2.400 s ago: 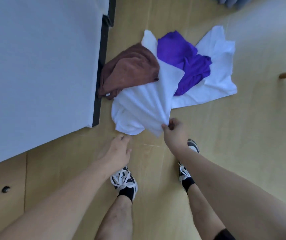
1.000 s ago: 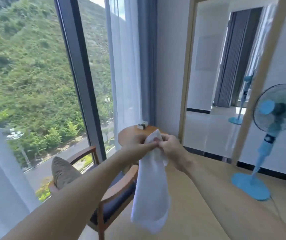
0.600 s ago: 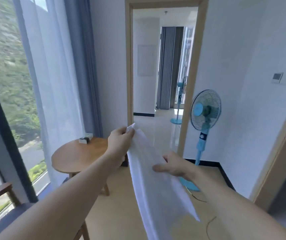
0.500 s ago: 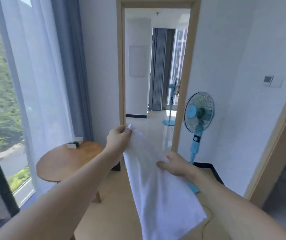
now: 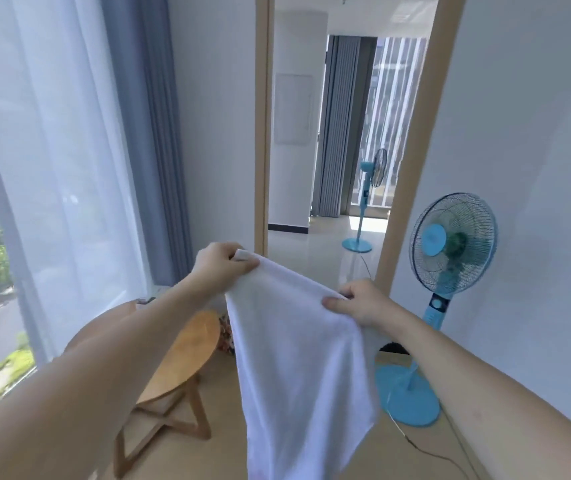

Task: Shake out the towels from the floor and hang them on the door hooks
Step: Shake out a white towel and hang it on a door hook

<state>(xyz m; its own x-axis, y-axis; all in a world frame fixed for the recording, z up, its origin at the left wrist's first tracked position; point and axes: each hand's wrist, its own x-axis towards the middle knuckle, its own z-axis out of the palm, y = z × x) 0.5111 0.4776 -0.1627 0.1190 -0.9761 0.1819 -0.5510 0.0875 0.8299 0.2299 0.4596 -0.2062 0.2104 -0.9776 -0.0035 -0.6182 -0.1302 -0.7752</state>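
A white towel (image 5: 298, 368) hangs in front of me, spread between both hands. My left hand (image 5: 220, 266) pinches its upper left corner, raised a little higher. My right hand (image 5: 360, 301) grips the top edge at the right, thumb on the front of the cloth. The towel falls straight down past the bottom of the view. No door hooks and no other towels are in sight.
A round wooden side table (image 5: 176, 355) stands low at the left, under sheer and grey curtains (image 5: 104, 140). A blue standing fan (image 5: 450, 251) with its cord is at the right, by the white wall. A wood-framed doorway (image 5: 412, 140) opens ahead into another room.
The towel was picked up from the floor pile. Since half a second ago my hands have spread apart along its top edge, and the view has shifted right and closer to the doorway.
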